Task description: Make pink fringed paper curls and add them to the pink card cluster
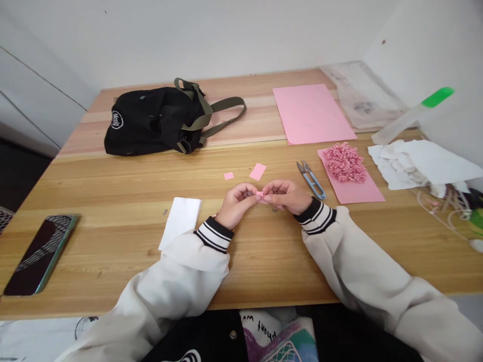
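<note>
Both hands meet over the middle of the table, pinching a small piece of pink paper (pixel 260 195) between them. My left hand (pixel 237 203) grips its left side with thumb and forefinger. On the other side, my right hand (pixel 287 195) pinches it the same way. The fingertips partly hide the piece, so its exact shape cannot be made out. Just beyond the hands lie a pink paper rectangle (pixel 257 171) and a smaller pink paper scrap (pixel 228 176). Blue-handled thread snips (pixel 311 180) rest to the right of my right hand, blades pointing away.
At right, a pink bundle of tiny buds (pixel 345 162) sits on a pink sheet (pixel 354 193). Behind are larger pink paper (pixel 313 113) and a green-capped tube (pixel 411 116). White papers (pixel 422 163), a black backpack (pixel 151 120), a white cloth (pixel 181 219) and a phone (pixel 39 255) lie around.
</note>
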Motion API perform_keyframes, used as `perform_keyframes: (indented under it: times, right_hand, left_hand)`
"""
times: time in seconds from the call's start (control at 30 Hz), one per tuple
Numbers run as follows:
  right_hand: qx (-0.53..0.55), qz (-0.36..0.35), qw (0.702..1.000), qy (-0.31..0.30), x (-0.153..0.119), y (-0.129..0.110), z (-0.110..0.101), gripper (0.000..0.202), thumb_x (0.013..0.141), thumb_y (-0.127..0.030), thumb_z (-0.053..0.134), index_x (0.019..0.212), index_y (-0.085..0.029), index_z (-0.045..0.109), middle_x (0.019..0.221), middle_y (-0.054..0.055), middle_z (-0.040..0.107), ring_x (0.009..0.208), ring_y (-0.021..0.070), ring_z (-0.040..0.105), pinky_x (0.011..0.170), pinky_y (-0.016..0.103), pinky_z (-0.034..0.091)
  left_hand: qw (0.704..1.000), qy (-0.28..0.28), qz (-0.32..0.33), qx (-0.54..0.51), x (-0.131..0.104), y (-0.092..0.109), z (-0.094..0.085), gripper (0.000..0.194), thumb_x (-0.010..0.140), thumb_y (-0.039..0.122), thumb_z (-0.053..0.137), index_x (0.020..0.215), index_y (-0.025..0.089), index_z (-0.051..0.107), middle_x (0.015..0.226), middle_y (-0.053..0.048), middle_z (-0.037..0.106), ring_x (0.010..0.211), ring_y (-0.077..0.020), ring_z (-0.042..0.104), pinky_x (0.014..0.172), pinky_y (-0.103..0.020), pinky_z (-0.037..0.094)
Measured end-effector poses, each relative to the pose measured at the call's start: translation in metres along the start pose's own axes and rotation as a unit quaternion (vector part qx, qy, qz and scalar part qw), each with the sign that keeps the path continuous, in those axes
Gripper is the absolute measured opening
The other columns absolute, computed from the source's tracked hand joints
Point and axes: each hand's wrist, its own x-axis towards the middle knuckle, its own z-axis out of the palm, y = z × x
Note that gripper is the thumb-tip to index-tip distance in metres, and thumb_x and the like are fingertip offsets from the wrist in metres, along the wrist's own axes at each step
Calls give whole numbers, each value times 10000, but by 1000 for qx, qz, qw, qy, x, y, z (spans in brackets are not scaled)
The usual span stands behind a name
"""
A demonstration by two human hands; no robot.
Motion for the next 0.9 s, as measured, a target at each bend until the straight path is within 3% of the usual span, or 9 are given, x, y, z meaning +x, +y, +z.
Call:
perform_keyframes:
  times: [0.9]
  right_hand:
    - [-3, 3, 1000, 16, -1, -2, 2, 268, 579, -311, 758, 657, -141, 567, 489, -68, 504, 332, 9, 352, 311, 155, 284]
  left_hand:
    - [1000, -14, 5, 16, 0, 0, 0, 175, 643, 276, 710, 673, 144, 599, 647, 11, 609, 623, -96, 535, 655, -250, 420]
